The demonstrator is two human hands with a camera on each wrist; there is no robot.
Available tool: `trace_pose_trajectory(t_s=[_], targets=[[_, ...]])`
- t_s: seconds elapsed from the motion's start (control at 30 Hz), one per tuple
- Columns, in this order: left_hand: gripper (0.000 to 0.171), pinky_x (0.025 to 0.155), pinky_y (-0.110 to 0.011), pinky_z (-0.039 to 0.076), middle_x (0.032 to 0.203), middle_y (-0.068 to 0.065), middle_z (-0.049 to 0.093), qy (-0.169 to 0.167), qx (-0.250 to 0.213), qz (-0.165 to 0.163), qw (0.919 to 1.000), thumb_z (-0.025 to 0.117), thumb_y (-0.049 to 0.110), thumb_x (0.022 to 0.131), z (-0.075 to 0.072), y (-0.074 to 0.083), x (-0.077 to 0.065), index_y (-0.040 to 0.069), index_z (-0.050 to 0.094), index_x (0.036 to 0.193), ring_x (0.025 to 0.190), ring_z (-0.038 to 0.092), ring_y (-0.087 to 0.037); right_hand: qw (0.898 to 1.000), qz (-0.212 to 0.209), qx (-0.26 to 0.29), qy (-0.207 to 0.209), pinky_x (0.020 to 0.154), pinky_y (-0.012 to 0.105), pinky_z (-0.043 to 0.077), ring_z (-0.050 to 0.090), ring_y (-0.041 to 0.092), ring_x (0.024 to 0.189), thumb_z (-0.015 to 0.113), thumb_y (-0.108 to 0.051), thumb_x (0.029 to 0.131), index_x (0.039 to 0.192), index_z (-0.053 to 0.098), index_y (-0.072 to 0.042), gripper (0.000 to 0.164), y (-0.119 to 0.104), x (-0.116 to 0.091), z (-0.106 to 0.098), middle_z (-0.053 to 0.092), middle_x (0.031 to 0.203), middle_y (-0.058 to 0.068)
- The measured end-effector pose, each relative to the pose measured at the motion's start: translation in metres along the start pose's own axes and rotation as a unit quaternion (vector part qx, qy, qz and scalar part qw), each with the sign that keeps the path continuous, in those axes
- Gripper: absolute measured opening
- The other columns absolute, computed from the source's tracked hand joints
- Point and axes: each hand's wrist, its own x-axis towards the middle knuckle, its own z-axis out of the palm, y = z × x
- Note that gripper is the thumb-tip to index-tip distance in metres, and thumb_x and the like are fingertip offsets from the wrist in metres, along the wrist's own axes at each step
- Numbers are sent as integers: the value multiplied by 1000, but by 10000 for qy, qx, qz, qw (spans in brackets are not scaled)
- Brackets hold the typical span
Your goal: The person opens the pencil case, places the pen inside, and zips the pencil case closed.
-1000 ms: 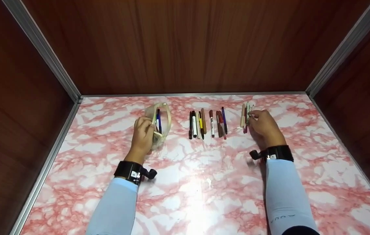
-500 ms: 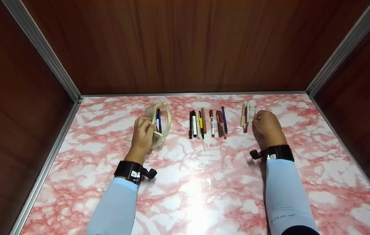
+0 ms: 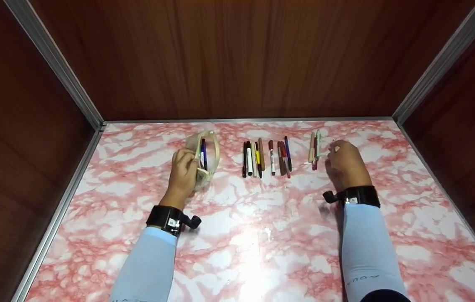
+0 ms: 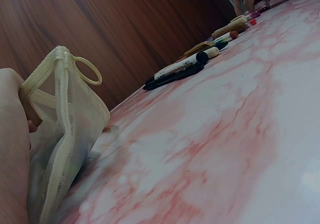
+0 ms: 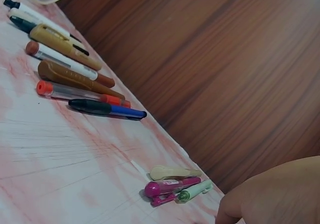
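Note:
My left hand [image 3: 184, 169] grips the near side of a pale yellow mesh pouch [image 3: 216, 153], whose mouth gapes to the right. A dark blue pen [image 3: 204, 155] and a white one show inside it. On the right, my right hand [image 3: 346, 159] pinches a slim pale pen-like thing, mostly hidden by the fingers. Just left of that hand lie a beige pen [image 3: 312, 147], a magenta pen [image 5: 160, 189] and a light green pen [image 3: 318, 143]. In the right wrist view, only part of the right hand [image 5: 280, 196] shows, so its fingertips are out of sight.
Between the hands, several pens and markers lie side by side, among them a black-capped white marker [image 3: 249, 161], a yellow pen [image 3: 258, 157], a brown-capped white marker [image 3: 272, 159] and a blue pen [image 3: 288, 151]. A wooden back wall [image 3: 245, 63] borders the marbled tabletop [image 3: 229, 235].
My right hand has shifted slightly right, away from the green pen, and the pale tip at its fingers has moved along. The left hand and pouch stay put.

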Motion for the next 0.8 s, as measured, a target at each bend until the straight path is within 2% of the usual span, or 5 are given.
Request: trace_pose_trajectory(t_s=[0.27,0.4,0.5,0.63,0.8], targets=[[18,125,-58,41,124,-27,65,-6,-4,29,10000,57,5,103,-1,1,0,-6,64,91,134,54,-45,9999,-150,18,-2,119,61,50,62,40,132,45,-24,121,157,60,4,49,-4,-1,-4,61,159,31],[19,125,-58,41,124,-27,64,-16,1,24,10000,57,5,104,-2,0,0,-7,64,91,134,54,-46,9985,-104,540,57,93,41,62,67,33,111,46,-19,119,157,63,1,46,-7,0,-2,64,155,29],[19,125,-57,40,126,-26,64,-25,-6,-46,10000,57,6,104,-2,0,0,-5,64,91,135,53,-45,9960,-179,844,219,74,23,54,67,28,102,44,-11,115,157,63,1,48,-12,2,-2,65,155,30],[19,125,-56,40,126,-26,64,-21,-17,-58,10000,57,6,104,-1,1,0,-6,65,91,135,53,-44,9946,-361,930,287,82,23,56,70,29,111,43,-8,116,160,61,-1,48,-21,2,-4,64,157,31],[18,123,-57,41,126,-27,65,-46,-21,-16,10000,58,4,104,-1,1,0,-7,65,92,134,54,-45,9910,-656,1140,236,83,24,60,71,19,102,42,-1,112,161,61,-4,53,-36,-2,-2,66,153,30]])
